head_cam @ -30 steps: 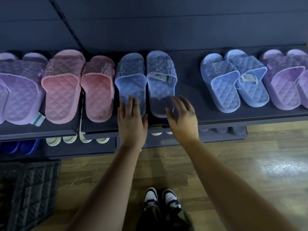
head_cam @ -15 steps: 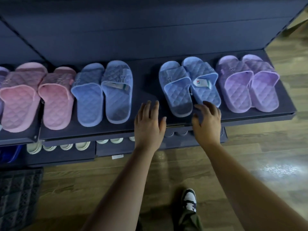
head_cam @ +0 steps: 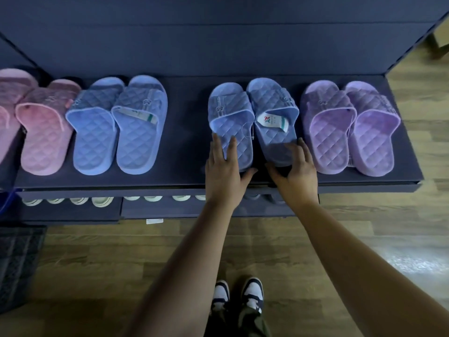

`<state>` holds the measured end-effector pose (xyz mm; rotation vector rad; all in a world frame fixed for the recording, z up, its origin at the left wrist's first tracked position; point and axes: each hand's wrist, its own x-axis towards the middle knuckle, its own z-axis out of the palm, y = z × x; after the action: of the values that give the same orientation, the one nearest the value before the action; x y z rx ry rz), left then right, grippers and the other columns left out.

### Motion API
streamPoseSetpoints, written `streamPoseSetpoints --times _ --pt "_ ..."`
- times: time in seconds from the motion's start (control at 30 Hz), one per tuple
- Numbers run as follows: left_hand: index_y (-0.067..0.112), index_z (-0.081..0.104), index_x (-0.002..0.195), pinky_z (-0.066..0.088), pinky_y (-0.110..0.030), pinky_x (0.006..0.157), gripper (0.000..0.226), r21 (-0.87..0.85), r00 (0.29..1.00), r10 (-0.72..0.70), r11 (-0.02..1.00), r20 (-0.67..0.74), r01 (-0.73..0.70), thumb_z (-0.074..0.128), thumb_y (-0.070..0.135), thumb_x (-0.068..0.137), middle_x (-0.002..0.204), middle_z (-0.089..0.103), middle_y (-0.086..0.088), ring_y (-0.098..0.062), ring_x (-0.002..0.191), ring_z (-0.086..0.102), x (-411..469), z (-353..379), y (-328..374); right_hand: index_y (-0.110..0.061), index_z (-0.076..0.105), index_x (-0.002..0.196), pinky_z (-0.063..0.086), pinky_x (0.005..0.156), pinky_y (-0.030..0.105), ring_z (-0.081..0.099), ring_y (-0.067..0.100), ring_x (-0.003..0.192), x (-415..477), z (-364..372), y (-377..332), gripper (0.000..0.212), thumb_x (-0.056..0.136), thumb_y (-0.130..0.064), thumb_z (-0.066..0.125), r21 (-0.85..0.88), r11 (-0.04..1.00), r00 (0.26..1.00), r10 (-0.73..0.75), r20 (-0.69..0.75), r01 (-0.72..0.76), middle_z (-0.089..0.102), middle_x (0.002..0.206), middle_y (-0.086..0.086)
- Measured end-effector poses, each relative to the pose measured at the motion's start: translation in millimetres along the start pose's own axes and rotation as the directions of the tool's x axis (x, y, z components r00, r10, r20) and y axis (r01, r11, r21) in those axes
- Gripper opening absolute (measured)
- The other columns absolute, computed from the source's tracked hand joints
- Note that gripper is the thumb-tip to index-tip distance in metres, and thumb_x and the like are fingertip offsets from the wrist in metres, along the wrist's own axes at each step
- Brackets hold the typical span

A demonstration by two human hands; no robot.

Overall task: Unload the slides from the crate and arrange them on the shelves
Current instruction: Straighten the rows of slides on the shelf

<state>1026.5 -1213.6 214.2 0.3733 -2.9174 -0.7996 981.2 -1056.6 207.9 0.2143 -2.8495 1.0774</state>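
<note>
Now left hand (head_cam: pixel 222 171), right hand (head_cam: pixel 296 171) atop right-side blue pair (head_cam: pixel 232 122)

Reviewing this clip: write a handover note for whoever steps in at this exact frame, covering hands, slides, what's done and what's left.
Left hand: fingers flat on the heel of the left slide of the right-hand blue pair.
Right hand: fingers on the heel of that pair's right slide.
Top shelf, left to right: pink pair, left blue pair, the touched blue pair, purple pair.
Crate: on the floor, lower left, contents not visible.
Done: four pairs shelved.
Left: probably square up this pair, then check the crate.
</note>
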Motion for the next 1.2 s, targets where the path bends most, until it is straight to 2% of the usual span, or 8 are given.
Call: streamPoseSetpoints --times 0.1,0.17,0.27,0.43,0.7,0.93,1.07,1.2 --pt "0.005 0.031 0.144 0.037 -0.047 0.108 0.077 -0.026 1.000 -0.006 1.000 -0.024 0.005 0.069 0.034 0.084 0.154 0.012 -0.028 -0.040 0.140 0.024 4.3 3.5 -1.8 -0.007 0.061 0.110 0.047 0.082 0.031 0.054 0.030 0.121 3.6 8.5 -1.5 0.047 0.074 -0.035 0.072 0.007 1.000 0.996 -0.021 -0.091 0.022 0.052 0.137 0.015" --pt "0.002 0.033 0.142 0.037 -0.047 0.108 0.074 -0.035 0.999 0.002 0.999 -0.033 -0.003 0.069 0.030 0.084 0.153 0.013 -0.030 -0.042 0.140 0.025 4.3 3.8 -6.0 -0.005 0.064 0.104 0.046 0.078 0.028 0.059 0.030 0.113 3.0 13.0 -3.9 0.043 0.072 -0.032 0.074 0.023 0.999 0.992 -0.028 -0.122 0.031 0.057 0.131 0.014" --pt "0.002 0.031 0.143 0.033 -0.044 0.111 0.073 -0.028 0.999 0.013 1.000 -0.036 -0.014 0.067 0.029 0.086 0.153 0.011 -0.029 -0.041 0.141 0.022 4.1 -1.0 -16.8 -0.009 0.065 0.100 0.052 0.073 0.033 0.063 0.027 0.105 -0.4 20.1 -10.7 0.041 0.072 -0.035 0.075 0.037 0.998 0.991 -0.035 -0.131 0.040 0.060 0.125 0.010" --pt "0.005 0.027 0.146 0.034 -0.043 0.111 0.076 -0.010 1.000 -0.002 1.000 -0.025 0.002 0.065 0.031 0.086 0.155 0.007 -0.026 -0.038 0.142 0.020 4.8 -19.2 -42.3 -0.011 0.068 0.102 0.055 0.076 0.038 0.062 0.029 0.109 -6.4 38.4 -32.6 0.042 0.070 -0.036 0.078 0.037 0.999 0.994 -0.028 -0.107 0.032 0.060 0.127 0.012" --pt "0.009 0.022 0.149 0.031 -0.041 0.109 0.077 0.048 1.000 -0.008 0.999 0.003 0.008 0.062 0.034 0.088 0.157 0.003 -0.020 -0.036 0.143 0.018 1.0 -40.7 -75.5 -0.012 0.065 0.105 0.055 0.078 0.040 0.056 0.034 0.116 -14.7 61.0 -57.8 0.041 0.072 -0.031 0.079 0.039 0.999 0.998 -0.028 -0.050 0.030 0.053 0.132 0.016" --pt "0.003 0.025 0.147 0.028 -0.046 0.112 0.071 0.180 0.997 -0.073 0.981 -0.025 0.077 0.058 0.033 0.092 0.156 0.012 -0.024 -0.037 0.143 0.016 -1.3 -36.5 -59.6 -0.013 0.060 0.122 0.049 0.089 0.038 0.047 0.032 0.126 -13.2 40.8 -59.3 0.041 0.086 -0.032 0.065 0.032 0.998 0.998 -0.055 0.038 0.054 0.048 0.139 0.014" --pt "0.003 0.029 0.146 0.022 -0.048 0.114 0.067 0.167 0.996 0.019 0.986 -0.086 -0.004 0.055 0.030 0.091 0.154 0.020 -0.024 -0.039 0.142 0.019 -8.4 -27.3 -21.1 -0.007 0.063 0.117 0.046 0.087 0.036 0.054 0.031 0.112 -6.2 2.6 -46.2 0.035 0.088 -0.023 0.052 0.007 0.984 0.978 -0.177 -0.112 0.179 0.059 0.120 0.015" --pt "0.000 0.033 0.144 0.025 -0.047 0.115 0.065 0.107 0.994 0.104 0.989 -0.044 -0.099 0.043 0.037 0.091 0.152 0.026 -0.022 -0.036 0.142 0.022 -9.1 -0.7 30.7 -0.007 0.066 0.109 0.046 0.089 0.042 0.049 0.030 0.105 4.4 -42.8 -1.5 0.028 0.085 -0.016 0.055 -0.041 0.990 0.960 -0.140 -0.243 0.134 0.059 0.114 0.016"
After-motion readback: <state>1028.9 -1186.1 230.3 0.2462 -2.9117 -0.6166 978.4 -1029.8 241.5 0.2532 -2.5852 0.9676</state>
